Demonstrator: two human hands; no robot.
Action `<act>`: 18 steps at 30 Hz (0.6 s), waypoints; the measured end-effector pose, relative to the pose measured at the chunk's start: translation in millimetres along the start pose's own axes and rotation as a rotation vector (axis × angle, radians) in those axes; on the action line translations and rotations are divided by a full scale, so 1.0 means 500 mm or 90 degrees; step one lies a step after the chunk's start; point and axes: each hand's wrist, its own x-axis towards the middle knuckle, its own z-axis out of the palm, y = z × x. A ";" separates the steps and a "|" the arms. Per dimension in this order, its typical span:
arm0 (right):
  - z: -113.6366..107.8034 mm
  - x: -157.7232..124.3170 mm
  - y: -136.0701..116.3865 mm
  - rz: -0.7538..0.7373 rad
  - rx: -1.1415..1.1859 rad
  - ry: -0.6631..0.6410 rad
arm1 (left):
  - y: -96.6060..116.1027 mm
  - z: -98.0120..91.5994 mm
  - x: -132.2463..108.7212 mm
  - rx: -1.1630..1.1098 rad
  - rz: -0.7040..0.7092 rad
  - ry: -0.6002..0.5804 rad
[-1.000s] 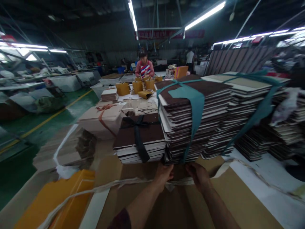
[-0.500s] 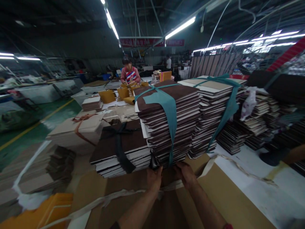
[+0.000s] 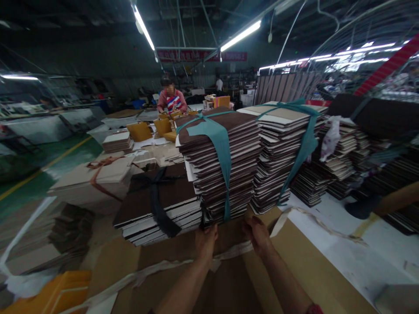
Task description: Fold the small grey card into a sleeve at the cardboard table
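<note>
A tall bundle of brown and white card sheets (image 3: 219, 170), tied with a teal strap (image 3: 222, 148), stands in front of me on a table. My left hand (image 3: 205, 241) grips the bundle's bottom front edge on the left. My right hand (image 3: 258, 233) grips the same bottom edge on the right. Both hands have their fingers curled under the stack. Brown cardboard (image 3: 183, 261) with a pale strip of tape lies beneath my forearms.
A lower dark bundle tied with a black strap (image 3: 157, 205) sits to the left. A second teal-strapped stack (image 3: 281, 148) and more stacks stand to the right. A tan bundle (image 3: 94, 179) lies farther left. A seated person (image 3: 170, 99) works among yellow bags at the far end.
The view has swung so the bundle sits further left in frame. Both hands have closed in on the bundle's bottom edge, and the right one now sits higher against it.
</note>
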 end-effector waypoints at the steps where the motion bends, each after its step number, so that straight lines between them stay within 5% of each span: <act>1: -0.020 0.008 -0.012 -0.010 0.003 0.019 | 0.004 -0.006 -0.006 -0.015 -0.011 -0.011; 8: -0.071 0.077 -0.089 -0.067 0.000 0.017 | 0.038 0.006 -0.026 -0.132 -0.087 -0.038; 18: -0.085 0.123 -0.105 -0.085 -0.002 -0.046 | 0.051 0.055 -0.032 -0.173 -0.082 0.022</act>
